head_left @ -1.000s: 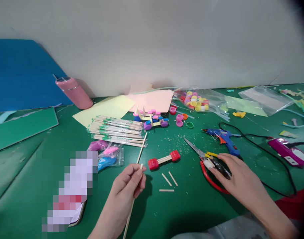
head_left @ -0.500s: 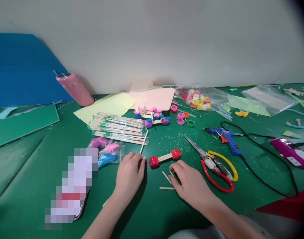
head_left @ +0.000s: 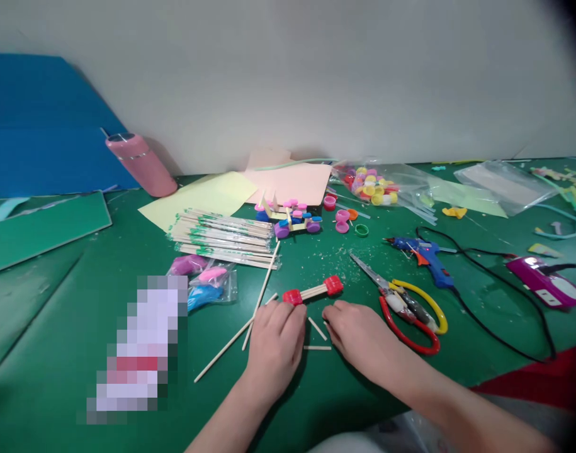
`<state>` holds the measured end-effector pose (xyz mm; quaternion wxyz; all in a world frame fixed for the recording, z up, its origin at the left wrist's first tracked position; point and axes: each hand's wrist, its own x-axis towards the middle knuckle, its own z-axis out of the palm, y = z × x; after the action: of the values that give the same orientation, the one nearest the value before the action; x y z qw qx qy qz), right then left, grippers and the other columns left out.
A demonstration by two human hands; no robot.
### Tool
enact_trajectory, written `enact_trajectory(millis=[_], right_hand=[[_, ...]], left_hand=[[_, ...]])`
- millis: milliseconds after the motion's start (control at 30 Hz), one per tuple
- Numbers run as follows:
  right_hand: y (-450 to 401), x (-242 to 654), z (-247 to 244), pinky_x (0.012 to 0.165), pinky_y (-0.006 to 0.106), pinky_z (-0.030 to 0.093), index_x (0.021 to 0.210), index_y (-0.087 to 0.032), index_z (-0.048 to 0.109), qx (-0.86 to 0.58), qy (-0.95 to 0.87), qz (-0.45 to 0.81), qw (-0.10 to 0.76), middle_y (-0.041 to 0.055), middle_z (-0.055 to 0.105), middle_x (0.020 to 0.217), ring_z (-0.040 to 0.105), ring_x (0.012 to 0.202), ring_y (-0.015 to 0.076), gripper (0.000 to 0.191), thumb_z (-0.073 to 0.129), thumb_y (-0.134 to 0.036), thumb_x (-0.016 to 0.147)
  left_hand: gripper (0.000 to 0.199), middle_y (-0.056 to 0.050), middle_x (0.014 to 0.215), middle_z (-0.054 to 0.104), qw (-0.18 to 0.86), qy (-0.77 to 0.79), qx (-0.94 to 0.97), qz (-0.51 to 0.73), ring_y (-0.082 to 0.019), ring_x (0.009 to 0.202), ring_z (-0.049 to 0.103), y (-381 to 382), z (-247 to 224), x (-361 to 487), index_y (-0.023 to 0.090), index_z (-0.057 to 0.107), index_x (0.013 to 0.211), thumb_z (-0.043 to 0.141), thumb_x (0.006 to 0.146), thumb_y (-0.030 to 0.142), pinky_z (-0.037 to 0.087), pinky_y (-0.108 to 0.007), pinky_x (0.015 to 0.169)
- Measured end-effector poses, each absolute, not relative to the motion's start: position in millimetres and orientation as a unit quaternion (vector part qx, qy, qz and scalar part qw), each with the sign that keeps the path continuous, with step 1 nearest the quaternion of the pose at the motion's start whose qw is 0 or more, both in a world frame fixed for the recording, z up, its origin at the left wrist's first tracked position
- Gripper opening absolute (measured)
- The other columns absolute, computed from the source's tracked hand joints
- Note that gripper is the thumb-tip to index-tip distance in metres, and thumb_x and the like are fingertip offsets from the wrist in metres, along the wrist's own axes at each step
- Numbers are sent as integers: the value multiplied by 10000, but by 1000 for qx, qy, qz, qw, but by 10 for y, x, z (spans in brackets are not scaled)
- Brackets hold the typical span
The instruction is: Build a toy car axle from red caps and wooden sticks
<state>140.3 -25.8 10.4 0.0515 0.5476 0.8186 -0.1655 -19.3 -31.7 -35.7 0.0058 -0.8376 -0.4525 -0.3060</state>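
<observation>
A small assembly of pale sticks with red caps at both ends (head_left: 315, 291) lies in front of my hands. My left hand (head_left: 277, 336) is at its left red end, fingers closed and pointing down; whatever they hold is hidden. Beside that hand, long wooden sticks (head_left: 226, 347) lie crossed on the green table. My right hand (head_left: 351, 327) rests just below the right red end, its fingers curled together near a short stick tip. Between my hands lie short cut sticks (head_left: 318, 347), one slanted and one level.
Scissors (head_left: 401, 308), a blue glue gun (head_left: 424, 259) and its cable are at right. Behind are wrapped sticks (head_left: 221, 238), small wheeled models (head_left: 294, 223) and bottle caps (head_left: 342, 220). At left are a blurred phone (head_left: 141, 340) and a pink bottle (head_left: 143, 167).
My left hand has moved right, away from the long stick, to the left red end, uncovering crossed sticks. My right hand has shifted only slightly.
</observation>
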Motion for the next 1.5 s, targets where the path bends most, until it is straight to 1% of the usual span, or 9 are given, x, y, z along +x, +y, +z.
enact_trajectory(millis=[200,367,467,600,733,967,1200,1400,1500], right_hand=[[-256,1445,66,564,260,375,736,-129,602,548,819,-170,5,89,637,713,603,661,208,145,493,-32,738],[-251,1554,-76,585,218,394,790,-177,569,561,797,-192,-115,9,598,722,561,648,136,140,478,-77,754],[-312,1571,-222,577,190,416,853,-183,526,564,776,-206,-196,-3,559,771,535,624,101,154,434,-81,784],[-400,1562,-402,613,190,448,906,-182,466,561,746,-214,-287,6,517,803,535,667,102,170,406,-73,791],[-415,1558,-451,570,200,441,884,-190,456,552,726,-221,-346,-3,489,768,512,627,108,140,418,-91,793],[-382,1575,-468,547,211,428,905,-174,537,516,711,-253,-404,17,533,782,522,631,120,127,462,-128,814],[-349,1618,-485,741,281,454,903,-192,619,472,701,-276,-458,58,622,893,580,815,176,125,516,-211,836],[-388,1615,-437,598,239,453,889,-183,582,465,680,-323,-466,34,632,784,569,633,140,147,469,-276,876],[-404,1612,-427,593,226,439,860,-182,574,463,673,-342,-464,25,623,767,553,632,133,147,476,-291,873]], left_hand=[[241,-58,668,582,13,-375,-890,-258,-185,633,508,-314,-441,-182,126,605,921,371,865,117,403,-308,575],[242,-59,687,550,18,-365,-909,-199,-207,665,499,-291,-421,-118,122,606,904,366,870,118,417,-332,584],[202,-62,721,554,21,-361,-918,-161,-218,695,505,-306,-386,-63,131,611,873,412,854,107,431,-345,602],[163,-65,723,564,27,-354,-925,-134,-218,702,510,-326,-339,-28,133,616,753,474,820,87,444,-347,624],[193,-61,714,563,28,-352,-926,-133,-204,686,507,-318,-326,-34,143,604,692,475,813,67,444,-333,624],[184,-63,707,574,12,-355,-917,-181,-209,671,521,-274,-393,-50,147,583,672,470,774,43,454,-330,599],[143,-76,758,615,-14,-387,-866,-315,-190,712,564,-260,-394,-142,148,578,788,443,817,113,468,-313,671],[76,-33,722,633,-51,-406,-834,-370,-154,657,578,-303,-396,-187,174,556,814,489,802,140,461,-261,638],[62,-2,656,603,-68,-425,-816,-385,-126,576,553,-336,-369,-188,178,545,786,495,799,145,442,-222,567]])
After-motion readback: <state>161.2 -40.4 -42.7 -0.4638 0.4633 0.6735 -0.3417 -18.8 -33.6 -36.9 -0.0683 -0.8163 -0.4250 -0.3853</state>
